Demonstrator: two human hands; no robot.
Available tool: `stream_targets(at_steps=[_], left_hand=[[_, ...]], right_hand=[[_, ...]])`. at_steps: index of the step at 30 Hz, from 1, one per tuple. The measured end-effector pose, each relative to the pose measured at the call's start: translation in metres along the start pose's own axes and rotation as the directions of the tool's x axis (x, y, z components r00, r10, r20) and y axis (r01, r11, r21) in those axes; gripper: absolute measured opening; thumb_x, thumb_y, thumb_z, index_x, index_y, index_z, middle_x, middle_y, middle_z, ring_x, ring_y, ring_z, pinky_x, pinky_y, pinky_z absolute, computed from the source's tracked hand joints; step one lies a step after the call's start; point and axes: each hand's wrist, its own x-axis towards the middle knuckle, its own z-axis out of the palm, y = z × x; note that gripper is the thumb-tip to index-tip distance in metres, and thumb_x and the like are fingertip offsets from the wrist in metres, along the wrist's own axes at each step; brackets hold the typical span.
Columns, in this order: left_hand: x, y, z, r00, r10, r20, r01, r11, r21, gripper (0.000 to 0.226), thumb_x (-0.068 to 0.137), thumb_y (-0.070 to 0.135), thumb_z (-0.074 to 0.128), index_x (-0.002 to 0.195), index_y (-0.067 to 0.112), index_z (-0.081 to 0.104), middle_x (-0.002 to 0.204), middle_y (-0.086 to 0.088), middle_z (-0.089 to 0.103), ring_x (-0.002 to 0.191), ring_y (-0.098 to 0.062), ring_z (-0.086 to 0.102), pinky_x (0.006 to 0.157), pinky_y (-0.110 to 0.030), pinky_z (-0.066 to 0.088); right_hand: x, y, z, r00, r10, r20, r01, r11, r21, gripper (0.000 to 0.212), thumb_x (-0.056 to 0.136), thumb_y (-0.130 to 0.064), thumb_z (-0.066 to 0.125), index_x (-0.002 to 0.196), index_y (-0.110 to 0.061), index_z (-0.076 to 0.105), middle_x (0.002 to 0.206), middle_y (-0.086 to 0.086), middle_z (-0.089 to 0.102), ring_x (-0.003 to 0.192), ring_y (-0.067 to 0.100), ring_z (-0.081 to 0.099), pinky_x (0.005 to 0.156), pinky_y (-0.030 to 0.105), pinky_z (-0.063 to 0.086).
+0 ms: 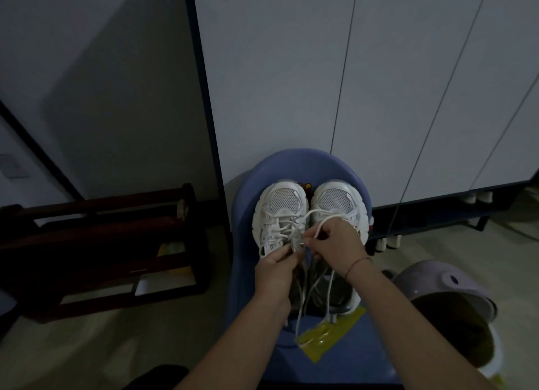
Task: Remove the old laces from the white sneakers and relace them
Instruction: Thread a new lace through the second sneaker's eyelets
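Only the head cam on my end, and it's pretty dim, so bear with me.

The left-side sneaker (281, 211) and the right-side sneaker (337, 200) sit side by side, touching, toes pointing away from the person. They're on the seat of a blue chair (242, 243) pushed up against a white wardrobe (291, 83).

Both hands are over the tongue area. The left hand (277, 268) has its fingers curled and pinches a bit of lace right at the upper eyelets of the left-side sneaker. The right hand (335, 243) is clenched on the white lace (322, 223) too, and a loop of it arcs from the fingers out over the front of the right-side sneaker. That hand covers most of that shoe's lacing, so I can't tell how much is threaded there. The left-side sneaker has lace crisscrossed over its front.

Loose strands (299, 316) hang down past the heels toward the near edge of the seat. They end over a yellow packet (329, 334) lying on the seat just behind the shoes. There's a thin bracelet (358, 262) on the right wrist.

A dark wooden rack (102, 243) stands on the floor to the left of the chair, and a lilac plastic tub (431, 281) is close on the right. There's something small and orange between the toes, too dark to make out.
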Motion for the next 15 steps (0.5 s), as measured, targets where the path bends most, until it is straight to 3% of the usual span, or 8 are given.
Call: stream_targets(at_steps=[5,7,11,15], left_hand=[[-0.002,0.012,-0.001,0.994,-0.095,0.055,0.101,0.986,-0.131,0.016,0.089,-0.001,0.064,0.102,0.001,0.073,0.083,-0.014,0.075,0.067,-0.020,0.072,0.056,-0.024,0.057],[0.000,0.014,-0.002,0.989,-0.134,0.055,0.141,0.979,-0.148,0.015,0.092,0.005,0.061,0.102,0.003,0.072,0.080,-0.010,0.074,0.067,-0.018,0.070,0.053,-0.021,0.055],[0.004,0.014,-0.002,0.986,-0.155,0.061,0.162,0.976,-0.146,0.018,0.097,0.007,0.053,0.095,0.008,0.070,0.074,-0.004,0.074,0.070,-0.015,0.068,0.058,-0.022,0.055],[0.007,0.013,-0.003,0.988,-0.143,0.058,0.149,0.982,-0.114,0.019,0.098,0.005,0.051,0.106,0.003,0.068,0.089,-0.010,0.071,0.081,-0.019,0.065,0.074,-0.027,0.053]], right_hand=[[0.003,-0.001,-0.002,0.997,-0.058,0.051,0.064,0.990,-0.127,0.008,0.080,-0.009,0.071,0.086,-0.012,0.075,0.082,-0.004,0.068,0.063,-0.004,0.053,0.058,0.001,0.037],[0.003,-0.001,-0.003,0.996,-0.071,0.057,0.080,0.981,-0.177,0.009,0.079,-0.009,0.070,0.085,-0.013,0.076,0.086,-0.006,0.069,0.071,-0.001,0.054,0.061,0.004,0.037],[0.002,0.000,0.002,0.999,-0.039,-0.003,0.038,0.987,-0.155,0.011,0.078,-0.011,0.072,0.089,-0.011,0.073,0.078,-0.008,0.064,0.067,0.002,0.054,0.066,0.014,0.039],[0.001,0.000,0.003,0.999,0.026,-0.028,-0.026,0.999,-0.021,0.013,0.075,-0.010,0.076,0.084,-0.010,0.067,0.074,0.003,0.069,0.064,0.013,0.062,0.066,0.026,0.053]])
